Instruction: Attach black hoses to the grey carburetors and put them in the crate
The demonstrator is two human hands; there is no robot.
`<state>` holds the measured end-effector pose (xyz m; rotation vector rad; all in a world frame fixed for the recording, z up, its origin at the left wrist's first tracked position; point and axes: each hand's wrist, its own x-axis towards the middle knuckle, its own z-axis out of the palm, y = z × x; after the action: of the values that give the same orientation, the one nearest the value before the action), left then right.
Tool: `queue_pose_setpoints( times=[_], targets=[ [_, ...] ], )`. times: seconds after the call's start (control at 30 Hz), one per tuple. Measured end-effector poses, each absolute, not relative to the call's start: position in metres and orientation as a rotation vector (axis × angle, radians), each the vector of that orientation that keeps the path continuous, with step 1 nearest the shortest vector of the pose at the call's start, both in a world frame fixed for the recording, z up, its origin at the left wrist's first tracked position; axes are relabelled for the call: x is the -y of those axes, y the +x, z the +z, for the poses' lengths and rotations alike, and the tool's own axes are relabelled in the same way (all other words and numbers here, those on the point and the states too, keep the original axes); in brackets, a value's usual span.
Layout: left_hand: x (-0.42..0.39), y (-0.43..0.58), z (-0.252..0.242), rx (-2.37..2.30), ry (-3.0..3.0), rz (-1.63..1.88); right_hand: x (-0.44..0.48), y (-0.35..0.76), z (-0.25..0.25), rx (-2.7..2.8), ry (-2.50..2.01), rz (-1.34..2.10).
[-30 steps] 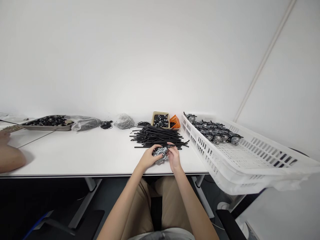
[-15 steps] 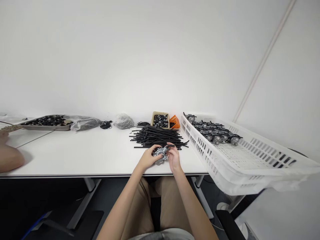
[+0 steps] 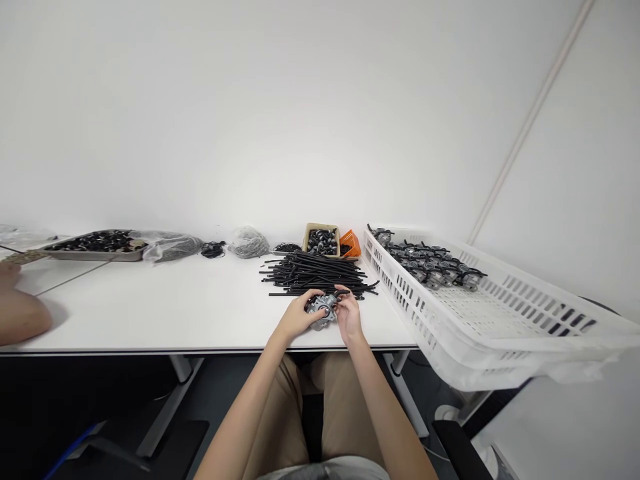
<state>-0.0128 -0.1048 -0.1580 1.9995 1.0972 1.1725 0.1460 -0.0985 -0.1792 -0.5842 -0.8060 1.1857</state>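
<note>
Both my hands hold a grey metal carburetor (image 3: 321, 308) just above the front part of the white table (image 3: 175, 307). My left hand (image 3: 299, 315) wraps its left side, and the fingers of my right hand (image 3: 349, 315) pinch its right side. My fingers hide part of the carburetor. Directly behind my hands lies a loose pile of cut black rubber hoses (image 3: 315, 273), close to my fingertips.
A white slotted crate (image 3: 500, 313) holding several carburetors (image 3: 430, 267) overhangs the table's right side. Behind the hoses stand a cardboard tray of black fittings (image 3: 321, 241) and an orange basket (image 3: 351, 244). Further left are a metal tray (image 3: 95, 244), plastic bags (image 3: 249, 243), and a co-worker's forearm (image 3: 20, 315).
The carburetor has turned slightly between my fingers. My hands stay in about the same place.
</note>
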Motion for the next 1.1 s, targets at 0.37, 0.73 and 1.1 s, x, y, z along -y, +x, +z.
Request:
queue_pose_setpoints(
  times=[0.37,0.73,1.1],
  targets=[
    [0.1051,-0.013,-0.1579,-1.104,1.992,1.167,0.0944,0.1445,-0.1806,0.772,-0.597,1.2],
    [0.1051,-0.0128,-0.1578,-1.098,2.008,1.179,0.0956,0.1462,-0.1811,0.81,-0.599,1.197],
    [0.1042,-0.0126,-0.1586,-1.117,2.003,1.17,0.095,0.1441,-0.1793,0.752,-0.591,1.212]
  ],
)
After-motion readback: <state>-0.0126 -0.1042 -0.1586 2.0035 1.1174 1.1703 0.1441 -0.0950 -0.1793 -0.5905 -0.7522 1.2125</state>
